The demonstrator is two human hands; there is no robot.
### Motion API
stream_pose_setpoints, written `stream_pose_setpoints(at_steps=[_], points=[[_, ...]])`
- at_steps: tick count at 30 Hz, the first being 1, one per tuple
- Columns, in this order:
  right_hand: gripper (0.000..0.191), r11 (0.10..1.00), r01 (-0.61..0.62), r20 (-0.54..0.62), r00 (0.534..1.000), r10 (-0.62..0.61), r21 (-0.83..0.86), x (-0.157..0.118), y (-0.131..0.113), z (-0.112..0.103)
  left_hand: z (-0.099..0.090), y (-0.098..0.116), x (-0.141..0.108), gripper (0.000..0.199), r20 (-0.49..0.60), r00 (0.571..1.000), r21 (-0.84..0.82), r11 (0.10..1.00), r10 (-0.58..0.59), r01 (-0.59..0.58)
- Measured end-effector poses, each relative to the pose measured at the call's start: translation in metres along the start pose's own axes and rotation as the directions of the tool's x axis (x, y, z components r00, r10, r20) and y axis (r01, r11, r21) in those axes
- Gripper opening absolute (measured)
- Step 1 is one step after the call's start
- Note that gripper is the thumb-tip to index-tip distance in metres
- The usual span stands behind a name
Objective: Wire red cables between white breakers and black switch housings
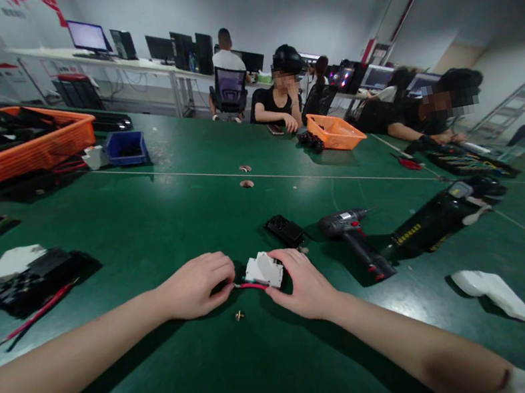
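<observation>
A small white plastic housing with a dark side (264,271) rests on the green tabletop, and my right hand (306,284) grips it between thumb and fingers. From its lower edge a short red wire (254,285) runs left. My left hand (204,284) is closed, thumb and fingertips pinched at the wire's tip. Just below lie small brass-coloured screws or pins (239,316). Behind my right hand sits a black plastic casing (285,230).
A cordless drill (358,240) and a dark cylindrical item (442,219) lie to the right, near a white bent object (493,293). At left are black parts with red wires (38,280), an orange basket (31,152) and a blue bin (127,149). Two people sit across the table.
</observation>
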State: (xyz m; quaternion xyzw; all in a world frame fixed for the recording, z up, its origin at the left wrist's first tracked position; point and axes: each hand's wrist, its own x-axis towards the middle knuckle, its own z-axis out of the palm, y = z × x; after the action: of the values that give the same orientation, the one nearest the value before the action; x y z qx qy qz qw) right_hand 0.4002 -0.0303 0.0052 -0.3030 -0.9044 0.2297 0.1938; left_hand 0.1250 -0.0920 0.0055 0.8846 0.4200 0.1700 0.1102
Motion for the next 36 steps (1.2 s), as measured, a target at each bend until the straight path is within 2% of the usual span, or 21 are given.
stream_pose_setpoints(at_steps=[12, 19, 29, 36], points=[[0.07, 0.988, 0.023, -0.067, 0.998, -0.013, 0.153, 0.0, 0.008, 0.007, -0.001, 0.002, 0.0, 0.014, 0.01, 1.0, 0.01, 1.0, -0.002, 0.002], [0.072, 0.988, 0.094, -0.109, 0.991, -0.082, 0.119, -0.003, 0.011, 0.01, 0.0, 0.0, 0.0, 0.013, 0.002, 1.0, 0.007, 1.0, 0.01, -0.01], [0.07, 0.98, 0.183, -0.115, 0.978, -0.173, 0.081, -0.001, 0.005, 0.006, 0.002, -0.002, 0.0, 0.013, -0.014, 1.0, 0.03, 0.999, 0.021, -0.021], [0.058, 0.971, 0.223, -0.157, 0.966, -0.207, 0.092, -0.003, 0.006, 0.008, 0.004, -0.003, -0.001, 0.018, -0.018, 0.999, 0.05, 0.998, 0.033, -0.032]])
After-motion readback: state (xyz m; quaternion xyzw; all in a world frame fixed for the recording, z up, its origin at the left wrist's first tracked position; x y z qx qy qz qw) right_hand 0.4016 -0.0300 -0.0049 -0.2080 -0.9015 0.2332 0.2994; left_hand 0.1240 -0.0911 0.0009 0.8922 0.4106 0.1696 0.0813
